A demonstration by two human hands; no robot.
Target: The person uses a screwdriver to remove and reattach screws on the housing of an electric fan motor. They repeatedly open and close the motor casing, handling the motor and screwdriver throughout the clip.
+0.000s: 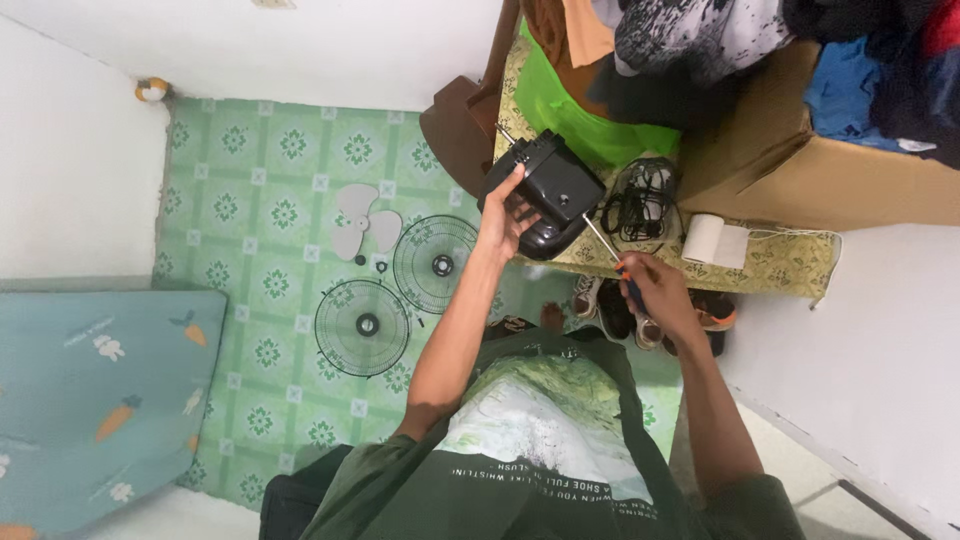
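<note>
Seen from above, a person stands at a small table (790,262) covered with a patterned cloth, in a room with a green tiled floor (250,160). A blue mattress (90,400) printed with carrots lies at the lower left. On the floor, well apart from the hands, lie two round wire fan guards (362,326) (434,263) and a pale three-bladed fan propeller (360,222).

The black fan motor housing (548,190) sits tilted at the near edge of the table, partly over the rim. A tangle of black cable (640,200) lies just beside it, and a white paper roll (712,238) further right.

The left hand (505,215) steadies the housing, its fingers (512,183) spread and pressed flat against the casing's near side. The right hand (655,290) is closed around a screwdriver (612,258) with an orange and blue handle, fingers wrapped tight, the metal shaft pointing up toward the housing's lower right side.

Risks, as judged from this moment: the housing rests at the table's edge and is braced rather than gripped, so a hard push from the screwdriver could slide or tip it off the table. The tip could also slip out of the screw toward the left hand close by. Small loose parts lie on the floor near the guards and could be stepped on or lost.
</note>
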